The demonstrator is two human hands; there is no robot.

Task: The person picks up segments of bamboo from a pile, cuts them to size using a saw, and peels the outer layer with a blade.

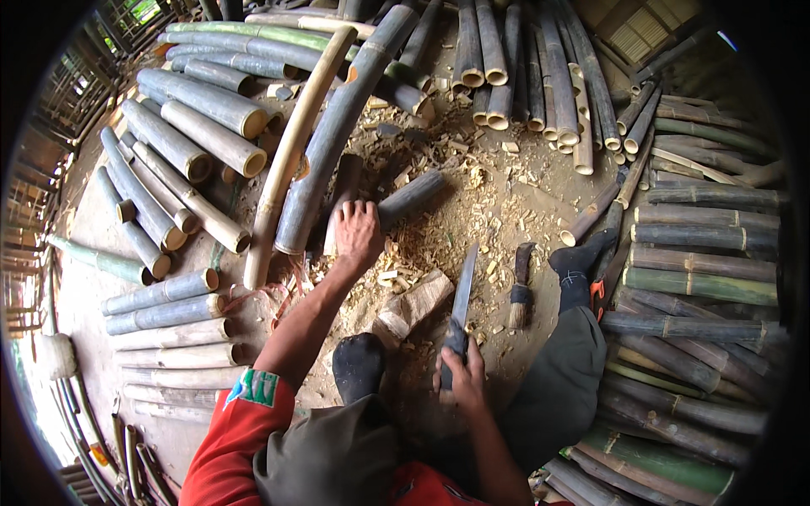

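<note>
The right hand (467, 373) closes firmly around the handle of a knife (462, 297), whose blade points away from the person over the floor. The left hand (359, 234) lies with fingers bent at two short bamboo pieces (413, 196); whether it grips either cannot be told. These pieces lie among wood chips (494, 196), beyond a wood block (416, 305). A brush (521, 291) lies right of the knife.

floor (80, 295): pale brown | left wall (24, 211): slatted, gapped | upper right: woven panel (645, 32) | light: daylight, left
</note>
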